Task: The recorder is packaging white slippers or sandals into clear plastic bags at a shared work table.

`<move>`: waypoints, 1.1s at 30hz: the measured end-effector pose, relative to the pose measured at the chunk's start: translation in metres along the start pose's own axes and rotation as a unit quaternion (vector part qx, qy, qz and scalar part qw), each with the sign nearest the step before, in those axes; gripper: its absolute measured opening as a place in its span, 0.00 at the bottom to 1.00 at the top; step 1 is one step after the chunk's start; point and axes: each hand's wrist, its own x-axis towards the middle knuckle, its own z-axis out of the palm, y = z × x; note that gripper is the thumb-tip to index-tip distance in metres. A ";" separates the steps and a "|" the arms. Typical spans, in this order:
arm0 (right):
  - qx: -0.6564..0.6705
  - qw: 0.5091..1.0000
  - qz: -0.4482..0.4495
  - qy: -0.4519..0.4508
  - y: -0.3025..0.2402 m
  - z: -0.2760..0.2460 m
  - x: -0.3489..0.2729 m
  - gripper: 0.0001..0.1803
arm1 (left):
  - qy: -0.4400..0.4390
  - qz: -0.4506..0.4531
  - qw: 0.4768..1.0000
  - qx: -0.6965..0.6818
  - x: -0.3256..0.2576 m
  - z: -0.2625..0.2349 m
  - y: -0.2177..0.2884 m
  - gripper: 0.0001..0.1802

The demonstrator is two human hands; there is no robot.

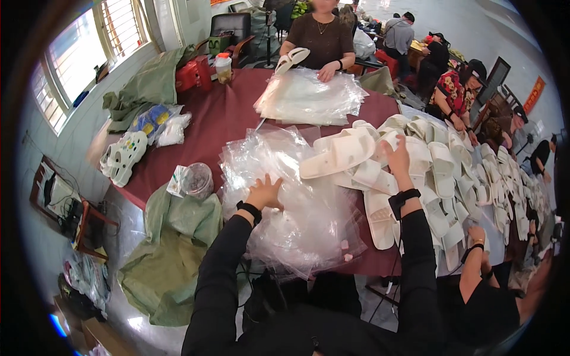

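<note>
My left hand [265, 193] lies with its fingers spread on a loose heap of clear plastic bags [297, 219] in front of me. Over at the pile of white slide sandals [439, 160], my right hand [398, 157] reaches in with thumb and fingers apart. It is at the slides there, and no firm grip shows. One larger-looking white slide [341, 155] lies tilted at the pile's left edge, partly over the bags, just left of my right hand. Another slide [380, 219] sits below it, nearer to me.
Across the maroon-covered table [214, 127], a person [320, 41] holds white footwear [292, 59] over stacked clear bags [314, 98]. White clogs [124, 157], a round clear tub [197, 181] and green sacking [166, 255] are at left. Co-workers' hands [477, 234] reach in at right.
</note>
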 end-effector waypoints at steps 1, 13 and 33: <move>-0.024 0.999 -0.001 -0.048 0.009 0.005 -0.002 0.28 | 0.006 -0.008 1.000 -0.007 0.001 0.000 0.002 0.60; -0.247 0.941 0.135 -0.190 -0.079 0.064 -0.051 0.56 | -0.009 -0.047 0.998 -0.040 -0.021 -0.008 0.019 0.65; -0.307 0.924 0.139 -0.182 -0.097 0.088 -0.054 0.39 | -0.036 -0.034 0.998 -0.046 -0.025 0.001 0.018 0.49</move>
